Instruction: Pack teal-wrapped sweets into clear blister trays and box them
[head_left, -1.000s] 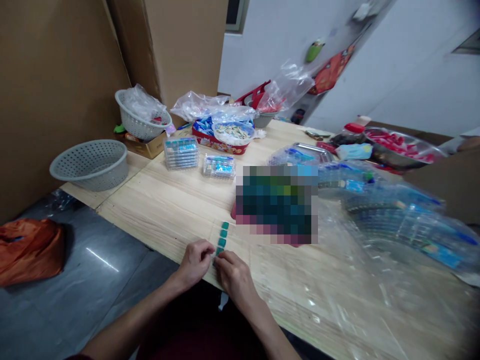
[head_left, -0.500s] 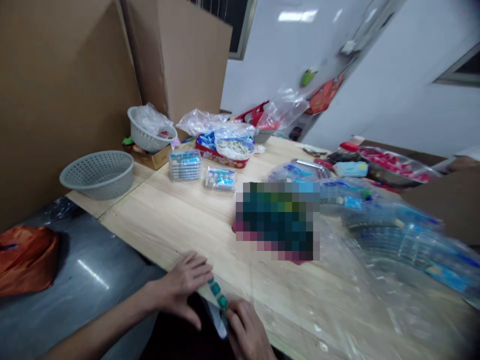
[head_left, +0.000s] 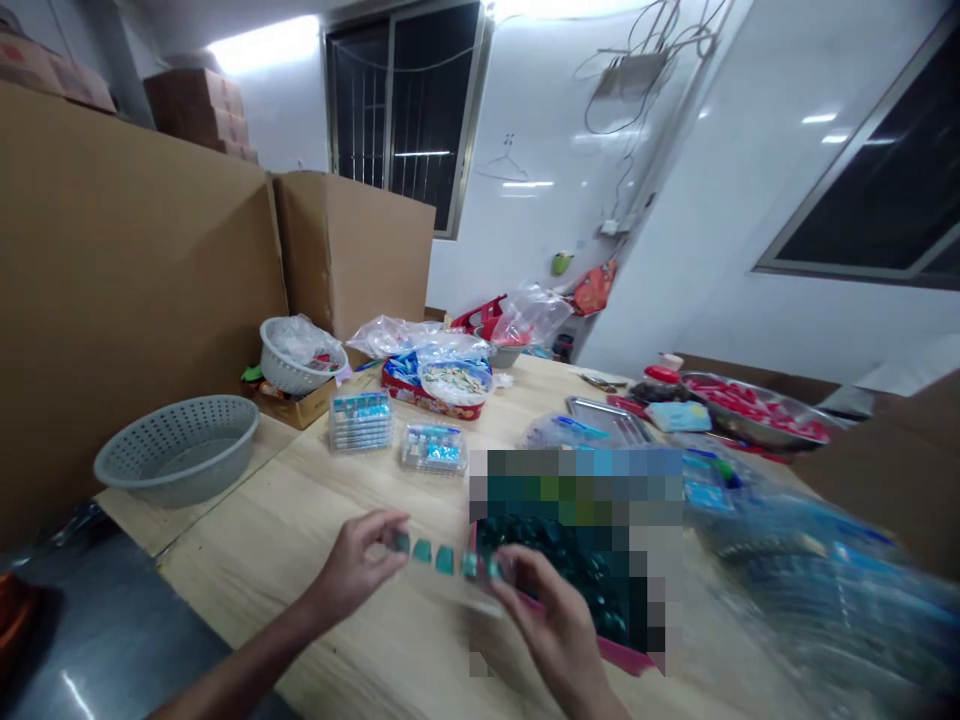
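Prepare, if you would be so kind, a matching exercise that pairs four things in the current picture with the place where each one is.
Things:
1. Row of small green squarish pieces
2. Wide grey perforated plastic basin
3. Round shiny metal bowl of pink pieces
4. Taller stack of clear plastic cases

Places:
A. Just left of a shorter stack of clear plastic cases
B. Between the left hand and the right hand
C. Toward the back, on the picture's right
D. On pale wood, at the picture's left

Pairs: 1-B, 2-D, 3-C, 4-A
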